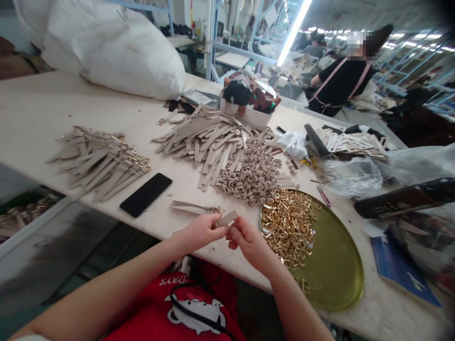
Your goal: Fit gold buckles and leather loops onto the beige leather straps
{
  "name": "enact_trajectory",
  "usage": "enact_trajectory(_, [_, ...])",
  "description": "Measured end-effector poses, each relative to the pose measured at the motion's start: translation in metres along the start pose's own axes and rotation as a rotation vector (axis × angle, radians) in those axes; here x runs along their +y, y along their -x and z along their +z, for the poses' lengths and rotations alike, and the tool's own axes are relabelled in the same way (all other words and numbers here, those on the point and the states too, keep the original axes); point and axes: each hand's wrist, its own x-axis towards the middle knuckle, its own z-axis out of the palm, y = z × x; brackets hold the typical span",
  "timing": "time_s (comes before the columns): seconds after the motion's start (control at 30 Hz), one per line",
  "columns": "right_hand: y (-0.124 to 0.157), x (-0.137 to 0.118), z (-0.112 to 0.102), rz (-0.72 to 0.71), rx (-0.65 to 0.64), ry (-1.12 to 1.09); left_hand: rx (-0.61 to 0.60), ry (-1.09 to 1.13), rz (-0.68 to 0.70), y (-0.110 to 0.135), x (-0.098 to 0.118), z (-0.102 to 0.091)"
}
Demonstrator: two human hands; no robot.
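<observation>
Close together above the front edge of the table, my left hand [206,231] and my right hand [247,239] both pinch a short beige strap [227,218]. Its end stands up between the fingertips; the rest is hidden by my hands. Just beyond my left hand lies a strap with a buckle [192,207]. Ahead of my hands is a heap of small beige loops [250,177], with a pile of loose beige straps [209,137] behind it. Gold buckles [289,227] fill the left part of a round gold tray [337,265] near my right hand.
A black phone [146,194] lies left of my hands, near a pile of buckled straps [103,163]. A large white sack [113,47] stands at the back left. To the right are a pink cutter [323,196], plastic bags and a blue booklet [405,270]. A person [341,85] works beyond.
</observation>
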Motion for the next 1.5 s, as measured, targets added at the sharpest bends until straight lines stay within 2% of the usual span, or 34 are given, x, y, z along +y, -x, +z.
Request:
enact_trajectory(0.13, [0.001,-0.002,0.01,0.009,0.072,-0.2,0.16,0.093,-0.074,0.006,0.0,0.001])
enact_trajectory(0.2, [0.003,-0.004,0.017,0.014,0.097,-0.283,0.221,0.178,-0.058,0.01,0.001,0.003])
enact_trajectory(0.3, [0.007,-0.006,0.027,0.038,0.079,-0.421,0.251,0.251,0.004,0.016,0.002,0.004])
enact_trajectory(0.43, [0.012,-0.005,0.036,0.032,0.039,-0.546,0.282,0.14,0.062,0.028,0.004,0.004])
enact_trajectory(0.57, [0.014,0.0,0.041,-0.038,0.19,-0.403,0.268,-0.031,0.047,0.037,0.006,0.006])
enact_trajectory(0.67, [0.016,0.003,0.043,-0.109,0.312,-0.31,0.238,-0.048,0.055,0.042,0.005,0.008])
enact_trajectory(0.73, [0.017,0.003,0.042,-0.111,0.355,-0.337,0.201,0.007,0.049,0.045,0.002,0.008])
enact_trajectory(0.8, [0.017,0.004,0.041,-0.064,0.381,-0.464,0.175,0.045,0.0,0.05,-0.001,0.006])
enact_trajectory(0.9, [0.017,0.006,0.043,0.053,0.385,-0.703,0.123,-0.014,-0.047,0.057,-0.004,0.003])
enact_trajectory(1.0, [0.019,0.007,0.054,0.149,0.325,-0.783,0.069,-0.097,0.036,0.062,0.0,0.001])
enact_trajectory(1.1, [0.024,0.007,0.067,0.113,0.283,-0.696,0.081,-0.142,0.089,0.062,0.004,0.003])
enact_trajectory(1.27, [0.029,0.007,0.072,-0.063,0.413,-0.425,0.072,-0.106,-0.058,0.06,0.004,0.008])
enact_trajectory(1.37, [0.024,0.01,0.068,-0.034,0.472,-0.493,0.026,-0.045,-0.103,0.061,0.002,0.006])
enact_trajectory(1.5, [0.017,0.011,0.067,0.028,0.394,-0.545,0.038,-0.004,-0.074,0.058,0.003,0.001])
